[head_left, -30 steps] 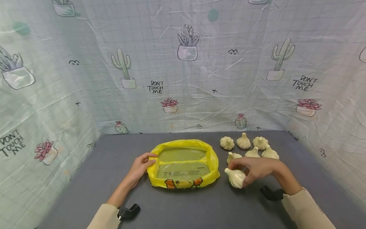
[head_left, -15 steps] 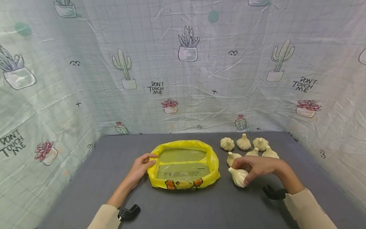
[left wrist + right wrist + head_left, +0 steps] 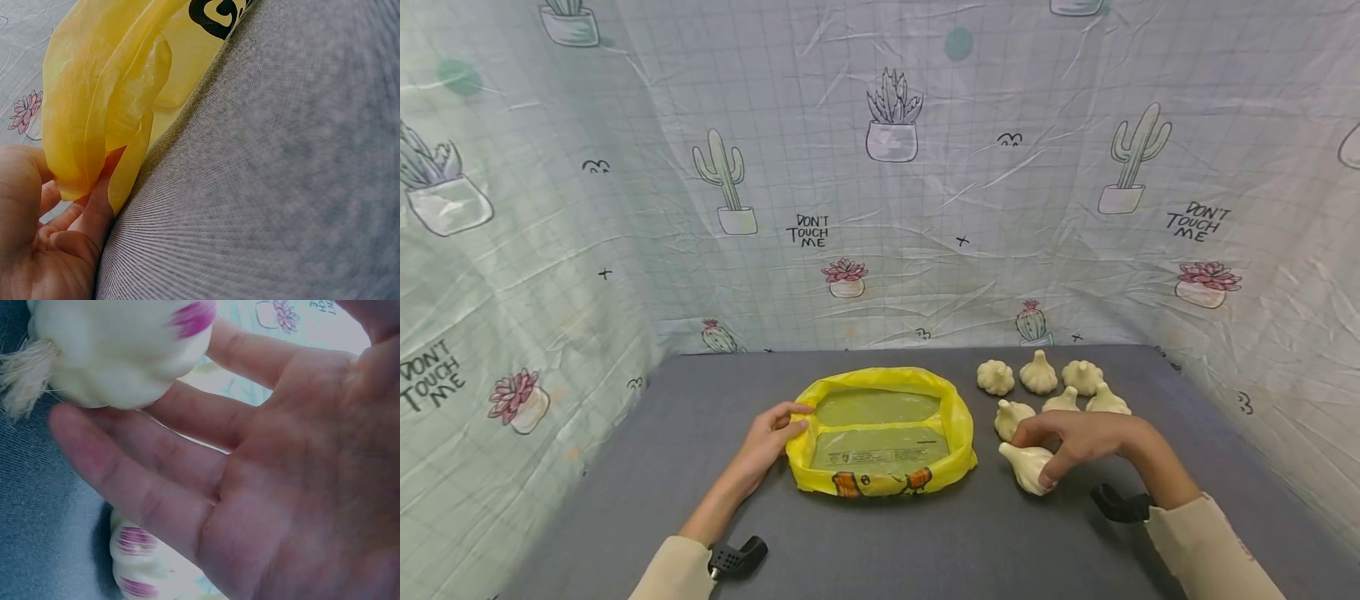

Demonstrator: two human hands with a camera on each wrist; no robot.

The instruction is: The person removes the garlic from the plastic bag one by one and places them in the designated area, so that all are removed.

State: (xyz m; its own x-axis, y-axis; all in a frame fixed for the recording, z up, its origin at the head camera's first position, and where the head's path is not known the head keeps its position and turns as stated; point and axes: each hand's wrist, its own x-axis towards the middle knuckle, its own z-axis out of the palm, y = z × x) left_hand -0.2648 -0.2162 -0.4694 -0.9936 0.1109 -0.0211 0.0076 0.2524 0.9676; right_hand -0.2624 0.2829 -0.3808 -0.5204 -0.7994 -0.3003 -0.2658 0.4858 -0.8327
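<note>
A yellow plastic bag point(image 3: 891, 483) lies on the table with its mouth spread wide and its rim rolled outward. My left hand point(image 3: 769, 435) pinches the bag's left edge, the yellow film point(image 3: 106, 100) running between thumb and fingers in the left wrist view. To the right of the bag, my right hand point(image 3: 1086, 440) holds a garlic bulb point(image 3: 1028, 468) with thumb and fingers, its stem pointing left toward the bag. Seen from the right wrist, this bulb point(image 3: 119, 350) has purple streaks and stringy roots, and the fingers curve beneath it.
Several more garlic bulbs stand behind my right hand, among them one at the back left point(image 3: 996, 377), one with an upright neck point(image 3: 1039, 372) and one near the held bulb point(image 3: 1011, 417). A cactus-printed curtain point(image 3: 895, 208) encloses the grey table point(image 3: 850, 554) behind and at the sides.
My right hand has shifted slightly right with the garlic bulb, whose stem end now sits farther from the bag. The left hand and bag have stayed put.
</note>
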